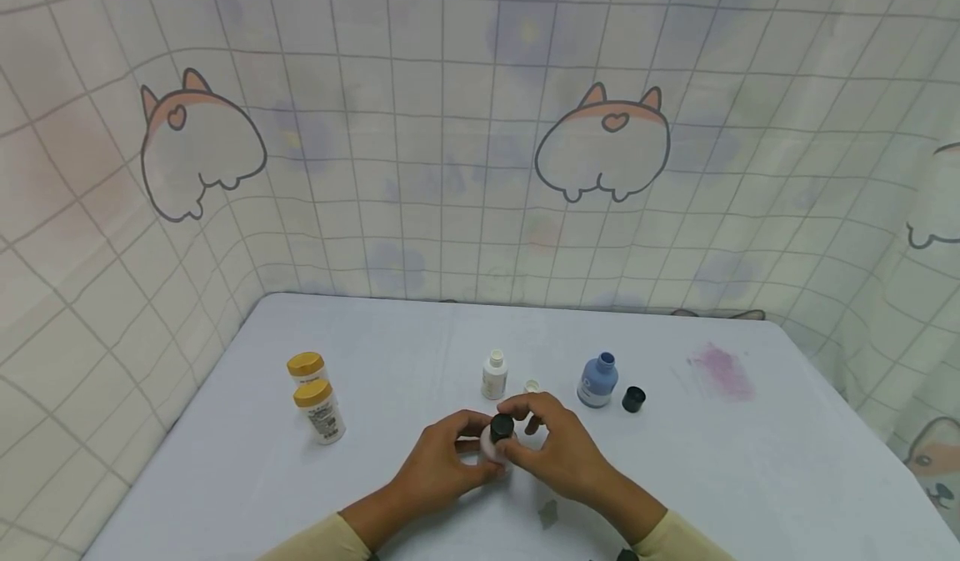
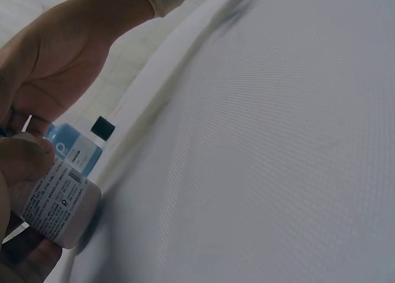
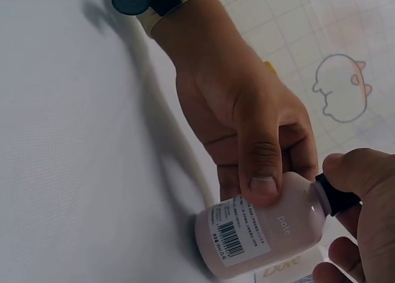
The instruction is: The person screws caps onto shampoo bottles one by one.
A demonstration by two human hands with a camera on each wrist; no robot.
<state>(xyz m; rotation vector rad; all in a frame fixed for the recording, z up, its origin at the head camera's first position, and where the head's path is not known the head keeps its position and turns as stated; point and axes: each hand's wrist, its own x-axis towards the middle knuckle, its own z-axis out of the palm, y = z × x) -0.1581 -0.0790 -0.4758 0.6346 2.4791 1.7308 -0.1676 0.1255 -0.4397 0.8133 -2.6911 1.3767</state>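
A pale pink bottle (image 3: 290, 224) with a barcode label stands on the table between both hands. My left hand (image 1: 442, 459) grips its body, thumb on the near side and fingers behind. With thumb and fingers, my right hand (image 1: 562, 453) pinches the black cap (image 1: 502, 426), which sits on the bottle's neck. Just beyond the hands stands an uncapped white bottle (image 1: 494, 376), and a small white cap (image 1: 531, 386) lies beside it, partly hidden by the right hand. A blue bottle (image 1: 597, 382) with an open neck stands further right, next to its loose black cap (image 1: 633, 399).
Two white containers with yellow lids stand at the left, one in front (image 1: 325, 419) and one behind (image 1: 306, 365). A pink stain (image 1: 722, 371) marks the white table (image 1: 750, 461) at the right. A patterned curtain (image 1: 465, 236) hangs behind the table's far edge.
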